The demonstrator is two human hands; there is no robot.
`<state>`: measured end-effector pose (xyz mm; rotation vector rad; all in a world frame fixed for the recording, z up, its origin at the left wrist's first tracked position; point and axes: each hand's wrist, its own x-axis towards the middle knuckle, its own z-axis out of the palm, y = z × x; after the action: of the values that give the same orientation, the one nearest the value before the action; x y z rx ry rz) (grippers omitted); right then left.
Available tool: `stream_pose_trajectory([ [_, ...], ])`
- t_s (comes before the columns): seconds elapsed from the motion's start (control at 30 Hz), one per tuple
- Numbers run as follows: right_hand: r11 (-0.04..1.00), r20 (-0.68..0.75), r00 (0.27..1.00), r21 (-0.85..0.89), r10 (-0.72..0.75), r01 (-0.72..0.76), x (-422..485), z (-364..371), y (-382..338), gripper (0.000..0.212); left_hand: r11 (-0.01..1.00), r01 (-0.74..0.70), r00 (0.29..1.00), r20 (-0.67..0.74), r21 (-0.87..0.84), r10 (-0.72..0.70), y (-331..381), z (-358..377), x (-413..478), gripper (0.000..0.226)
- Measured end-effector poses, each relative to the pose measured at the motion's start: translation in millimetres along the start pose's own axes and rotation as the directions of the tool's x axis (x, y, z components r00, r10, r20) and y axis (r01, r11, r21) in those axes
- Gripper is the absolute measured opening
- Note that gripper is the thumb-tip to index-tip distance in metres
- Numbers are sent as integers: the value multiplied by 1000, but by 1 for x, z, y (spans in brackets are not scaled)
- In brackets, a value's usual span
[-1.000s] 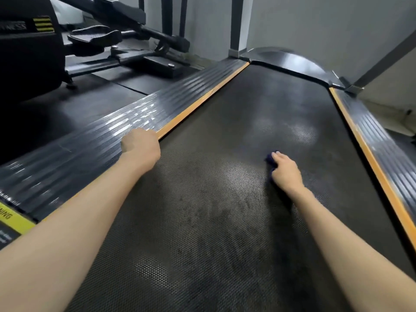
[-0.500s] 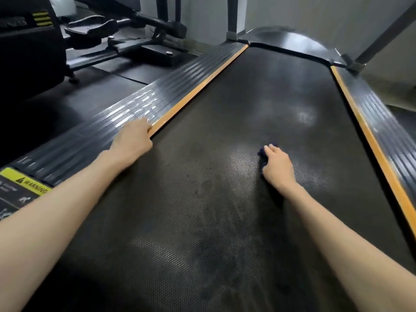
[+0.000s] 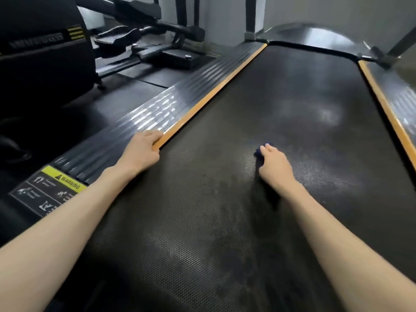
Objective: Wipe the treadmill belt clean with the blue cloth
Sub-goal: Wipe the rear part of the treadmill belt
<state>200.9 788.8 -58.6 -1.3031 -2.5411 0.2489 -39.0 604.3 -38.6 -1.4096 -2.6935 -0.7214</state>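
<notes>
Belt point(image 3: 292, 104) lies open ahead; side rails point(image 3: 180, 95) flank it.

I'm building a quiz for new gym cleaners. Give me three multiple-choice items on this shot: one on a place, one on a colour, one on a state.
1. Where does the left hand rest?
A) on the floor
B) on the left rail, at its inner edge
C) on a pedal

2. What colour is the strip along the belt?
A) orange
B) red
C) white

3. What is the right hand doing?
A) hanging free
B) lifting a bottle
C) pressing the cloth on the belt

Answers:
1 B: the hand lies on the ribbed rail, right at the strip.
2 A: the strips on both sides of the belt show orange.
3 C: blue cloth peeks out from under its fingertips, down on the belt.
</notes>
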Motion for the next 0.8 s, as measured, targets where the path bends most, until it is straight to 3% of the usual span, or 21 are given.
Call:
stream_pose_trajectory([
  [0.03,1000,-11,1000,8,28,-28,-3,2,-19,35,1000,6,1000,18,-19,-6,0,-1,2,45],
  [0.07,999,-12,999,29,-35,35,-11,8,-45,35,1000,9,999,36,-30,-8,-1,-2,4,46],
  [0.1,977,-26,979,70,-201,202,-28,18,-73,38,999,2,999,43,-34,-1,-3,-3,6,47],
  [0.17,793,9,806,186,-592,581,-67,34,-112,53,999,-40,999,30,-28,41,-8,-6,9,44],
  [0.23,647,110,647,290,-755,705,-62,27,-113,62,996,-87,996,12,-26,87,-15,-8,10,36],
  [0.27,635,106,635,287,-765,717,-40,24,-102,63,994,-107,994,6,-30,107,-18,-8,10,34],
  [0.3,675,96,678,265,-729,688,-16,23,-89,63,992,-123,992,3,-35,124,-21,-7,11,33],
  [0.33,765,84,767,203,-636,611,11,22,-77,63,991,-128,992,3,-46,128,-23,-7,11,32],
  [0.4,918,43,920,103,-389,384,47,21,-69,61,989,-125,992,-11,-83,124,-25,-6,11,30],
  [0.43,942,26,945,86,-327,324,49,22,-79,58,987,-121,993,-27,-104,118,-25,-6,11,29],
  [0.47,922,29,924,97,-380,376,42,25,-94,56,986,-116,993,-41,-120,112,-24,-6,12,28],
  [0.5,852,64,853,137,-517,506,28,30,-109,56,985,-113,993,-54,-129,107,-23,-6,12,27],
  [0.53,735,110,731,201,-673,647,13,35,-118,57,985,-107,993,-68,-136,99,-22,-6,12,27],
  [0.57,626,149,611,266,-778,733,3,38,-120,61,985,-95,993,-80,-145,84,-21,-7,12,26],
  [0.6,572,164,549,304,-820,762,5,38,-115,66,984,-81,994,-84,-157,68,-21,-7,12,26],
  [0.63,582,151,565,303,-811,754,22,37,-106,73,982,-69,995,-80,-173,56,-21,-6,12,26],
  [0.73,817,110,815,181,-569,547,87,36,-85,78,976,-60,997,-68,-210,47,-22,-6,13,25],
  [0.77,860,84,861,149,-502,487,94,35,-87,76,974,-61,996,-70,-217,47,-23,-5,13,24],
  [0.8,858,65,862,160,-502,488,90,36,-92,73,974,-66,996,-76,-218,50,-24,-4,14,24],
])
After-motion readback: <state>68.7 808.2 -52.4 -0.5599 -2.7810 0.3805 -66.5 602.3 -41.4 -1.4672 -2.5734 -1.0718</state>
